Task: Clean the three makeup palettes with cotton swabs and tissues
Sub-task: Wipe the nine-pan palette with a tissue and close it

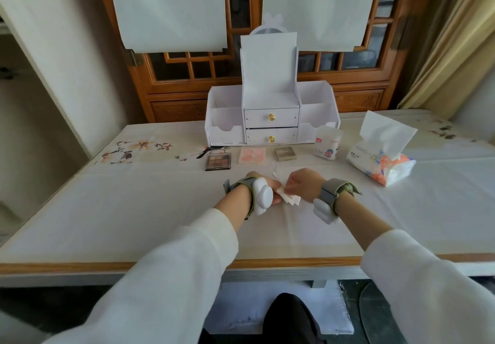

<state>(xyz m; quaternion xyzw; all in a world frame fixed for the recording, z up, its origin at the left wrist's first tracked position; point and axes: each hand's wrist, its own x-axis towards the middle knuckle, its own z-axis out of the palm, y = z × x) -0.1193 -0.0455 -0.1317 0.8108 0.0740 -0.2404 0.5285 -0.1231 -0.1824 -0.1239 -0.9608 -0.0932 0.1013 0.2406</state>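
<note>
A person seated at a cloth-covered worktop (160, 209) holds a small crumpled tissue (290, 199) between both hands, just in front of a row of three makeup palettes. The left hand (267, 186), partly hidden behind a white wrist device (262, 196), curls its fingers (277, 201) under the tissue and grips it; the right hand (304, 183) pinches the tissue's upper edge with bent fingers (292, 186). A thin white tip (274, 175) rises between the hands; whether it is a swab or a corner of the tissue cannot be told.

The palettes lie open and untouched beyond the hands: a brown eyeshadow palette (218, 161) on the left; a pink palette (252, 155) in the middle; a small beige palette (285, 153) on the right. Right of them stands a cotton swab box (327, 142); further right lies a tissue pack (380, 162) with one sheet standing up from it. A white organiser (272, 118) with two gold-knobbed drawers stands behind the row, at the back of the worktop.
</note>
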